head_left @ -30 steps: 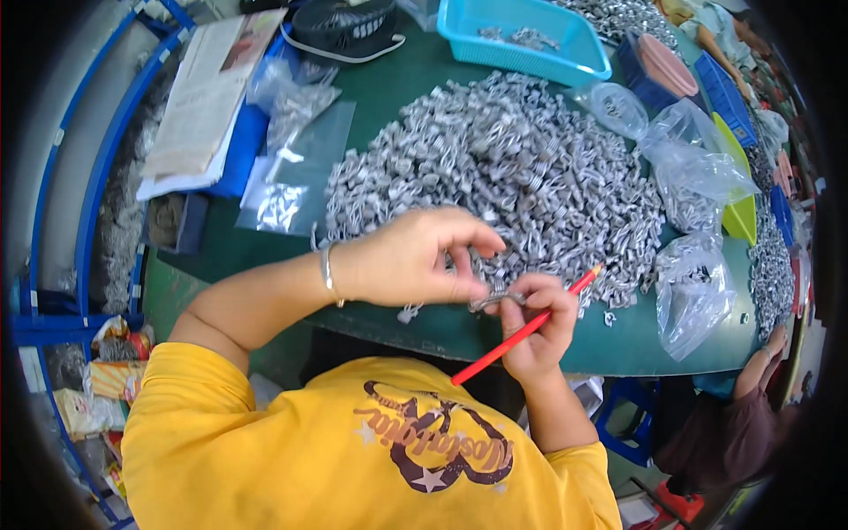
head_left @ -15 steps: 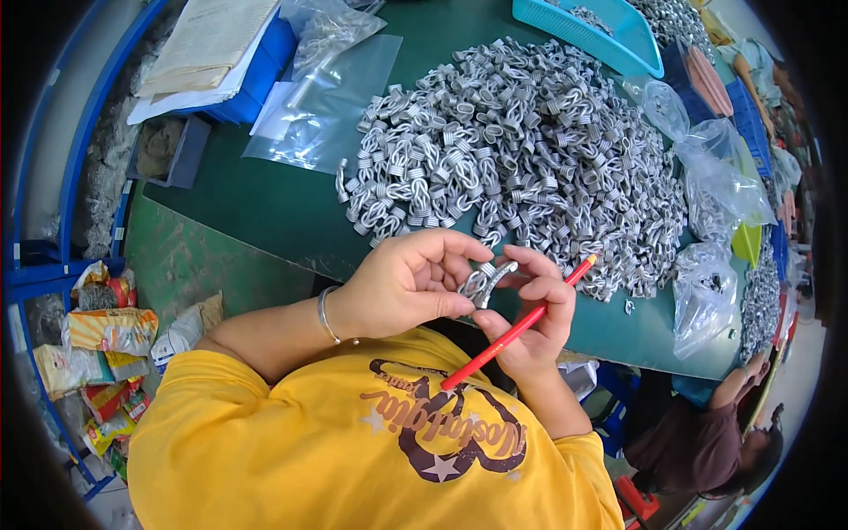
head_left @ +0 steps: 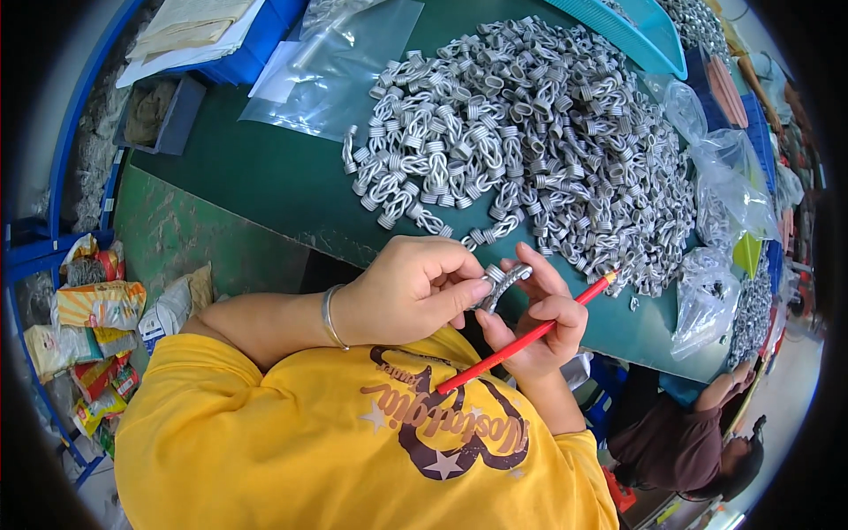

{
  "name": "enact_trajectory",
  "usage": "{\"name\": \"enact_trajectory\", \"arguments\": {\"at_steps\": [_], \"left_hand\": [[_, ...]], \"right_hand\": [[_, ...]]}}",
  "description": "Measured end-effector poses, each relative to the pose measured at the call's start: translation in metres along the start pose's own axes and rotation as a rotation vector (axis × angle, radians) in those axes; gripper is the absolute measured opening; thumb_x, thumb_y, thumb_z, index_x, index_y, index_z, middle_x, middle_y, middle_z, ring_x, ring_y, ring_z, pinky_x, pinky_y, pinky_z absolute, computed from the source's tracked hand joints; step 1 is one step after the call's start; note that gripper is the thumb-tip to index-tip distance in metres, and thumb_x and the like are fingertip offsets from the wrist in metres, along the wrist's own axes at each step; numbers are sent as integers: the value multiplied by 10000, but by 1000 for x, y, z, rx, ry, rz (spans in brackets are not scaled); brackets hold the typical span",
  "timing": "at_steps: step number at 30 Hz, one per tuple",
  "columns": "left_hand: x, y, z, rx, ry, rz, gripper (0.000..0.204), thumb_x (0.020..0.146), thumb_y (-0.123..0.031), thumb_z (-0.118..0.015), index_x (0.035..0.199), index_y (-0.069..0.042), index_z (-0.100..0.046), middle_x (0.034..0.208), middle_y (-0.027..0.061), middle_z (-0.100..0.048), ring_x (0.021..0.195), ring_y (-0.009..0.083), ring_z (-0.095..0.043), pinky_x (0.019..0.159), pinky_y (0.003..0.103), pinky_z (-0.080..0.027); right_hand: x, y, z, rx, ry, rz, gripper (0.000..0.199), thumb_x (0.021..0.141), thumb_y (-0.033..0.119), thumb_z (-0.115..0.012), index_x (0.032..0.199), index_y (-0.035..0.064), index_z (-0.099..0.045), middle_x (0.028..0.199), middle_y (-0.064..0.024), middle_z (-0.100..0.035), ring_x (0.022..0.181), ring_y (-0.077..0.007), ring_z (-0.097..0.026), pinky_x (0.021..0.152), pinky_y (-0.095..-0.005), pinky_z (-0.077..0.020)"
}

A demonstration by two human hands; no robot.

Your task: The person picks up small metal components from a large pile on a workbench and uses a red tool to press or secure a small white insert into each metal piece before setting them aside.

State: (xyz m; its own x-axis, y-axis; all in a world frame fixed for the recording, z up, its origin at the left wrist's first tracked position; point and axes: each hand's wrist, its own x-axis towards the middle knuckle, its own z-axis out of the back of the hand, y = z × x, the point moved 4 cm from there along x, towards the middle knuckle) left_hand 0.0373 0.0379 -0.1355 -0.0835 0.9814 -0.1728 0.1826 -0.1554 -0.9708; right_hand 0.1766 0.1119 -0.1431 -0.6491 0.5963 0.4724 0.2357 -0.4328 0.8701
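Hands [head_left: 415, 291] pinching grey clip [head_left: 502, 284], right [head_left: 539, 327] gripping red pencil [head_left: 521, 340], clip pile [head_left: 539, 150] beyond

The left hand [head_left: 406, 296] curled inward with its fingers [head_left: 459, 287] pinched shut, meeting the right hand [head_left: 539, 327], whose fingers were also closed in a grip.

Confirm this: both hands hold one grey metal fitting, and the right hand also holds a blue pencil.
Not quite. The pencil in the right hand is red, not blue, as the head view shows. The rest stands: left hand and right hand hold one grey metal fitting.
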Motion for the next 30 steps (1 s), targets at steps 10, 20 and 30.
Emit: {"name": "enact_trajectory", "arguments": {"at_steps": [10,20,30], "left_hand": [[-1,-4,-1,177,-44,-230,56,848,16,-550,797,37,-540,752,61,-534,576,71,-587,476,180,-446],[0,-7,-1,293,-75,-332,104,846,-36,-576,757,6,-542,679,39,-519,536,55,-521,441,189,-375],[2,-9,-3,386,71,-292,248,906,-136,-491,697,-2,-478,614,126,-458,529,291,-469,490,333,-364]], "right_hand": [[3,7,-7,-155,-40,123,595,613,63,-828,913,99,-316,1170,-275,-495,968,-322,-585,767,-362,-522],[0,5,-4,-74,-65,10,569,633,45,-811,898,98,-311,1146,-288,-511,882,-291,-628,726,-333,-533],[-1,1,0,-76,-35,42,620,604,108,-846,903,97,-302,1121,-302,-529,855,-279,-626,727,-339,-526]]}}
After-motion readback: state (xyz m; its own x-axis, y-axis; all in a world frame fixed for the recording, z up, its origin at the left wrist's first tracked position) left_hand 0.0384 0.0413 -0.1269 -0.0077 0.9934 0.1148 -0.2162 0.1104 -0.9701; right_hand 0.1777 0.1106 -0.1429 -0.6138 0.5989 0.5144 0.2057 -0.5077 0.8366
